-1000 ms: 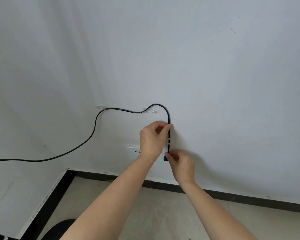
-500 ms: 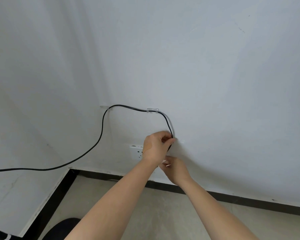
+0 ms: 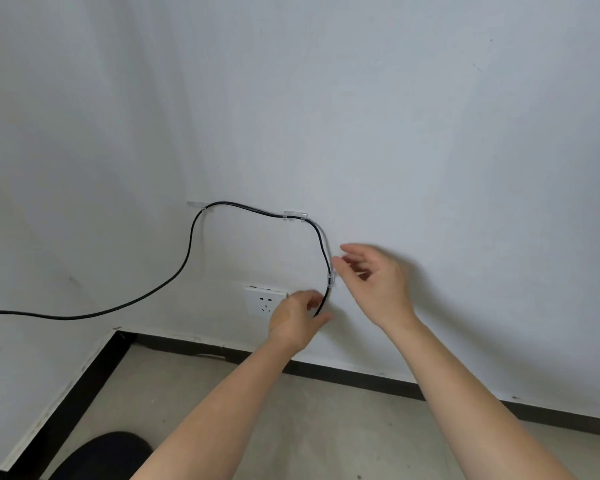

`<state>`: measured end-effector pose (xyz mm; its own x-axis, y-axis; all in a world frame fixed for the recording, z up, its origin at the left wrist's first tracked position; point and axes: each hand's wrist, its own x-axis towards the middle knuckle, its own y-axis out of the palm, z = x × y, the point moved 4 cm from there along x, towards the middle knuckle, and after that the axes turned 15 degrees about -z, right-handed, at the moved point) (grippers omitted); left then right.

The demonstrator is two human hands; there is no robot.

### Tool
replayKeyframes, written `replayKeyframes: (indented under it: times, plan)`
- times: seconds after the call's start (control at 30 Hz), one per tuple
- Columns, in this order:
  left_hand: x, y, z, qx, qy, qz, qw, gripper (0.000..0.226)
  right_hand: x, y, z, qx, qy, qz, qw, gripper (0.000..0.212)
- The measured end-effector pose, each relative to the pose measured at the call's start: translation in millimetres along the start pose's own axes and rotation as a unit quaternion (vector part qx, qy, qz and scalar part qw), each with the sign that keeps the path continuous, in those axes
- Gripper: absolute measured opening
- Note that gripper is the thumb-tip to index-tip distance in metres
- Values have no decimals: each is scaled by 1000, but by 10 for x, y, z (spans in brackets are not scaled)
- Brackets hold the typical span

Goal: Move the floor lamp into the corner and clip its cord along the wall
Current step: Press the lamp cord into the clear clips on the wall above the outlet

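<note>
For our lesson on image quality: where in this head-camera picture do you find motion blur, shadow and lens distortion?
Head view: the right hand is smeared by motion blur; it casts a soft shadow on the wall; the wide-angle lens bends the black baseboard; lighting is even, without glare.

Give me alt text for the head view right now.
A black cord runs along a white wall through three clear clips and drops beside a white socket. The left hand grips the cord's lower end, while the right hand hovers open beside the lowest clip.
</note>
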<state>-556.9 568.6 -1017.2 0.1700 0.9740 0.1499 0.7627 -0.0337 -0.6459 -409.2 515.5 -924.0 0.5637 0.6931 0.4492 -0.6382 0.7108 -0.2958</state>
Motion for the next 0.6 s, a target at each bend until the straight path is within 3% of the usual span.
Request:
replayKeyframes:
  times: [0.07,0.13,0.23,0.6]
  plan:
    - [3,33,-30,12,-14,-17,1000,19,45,79,85,-10,-29,13,999,30]
    - [24,55,-61,20,-18,-36,999,8,84,113,138,-33,-81,1,996,14]
    - [63,79,-46,30,-19,-36,999,12,118,124,160,-53,-131,-18,990,6]
    - [73,-6,23,8,-29,6,1000,19,107,140,116,-50,-123,-23,991,4]
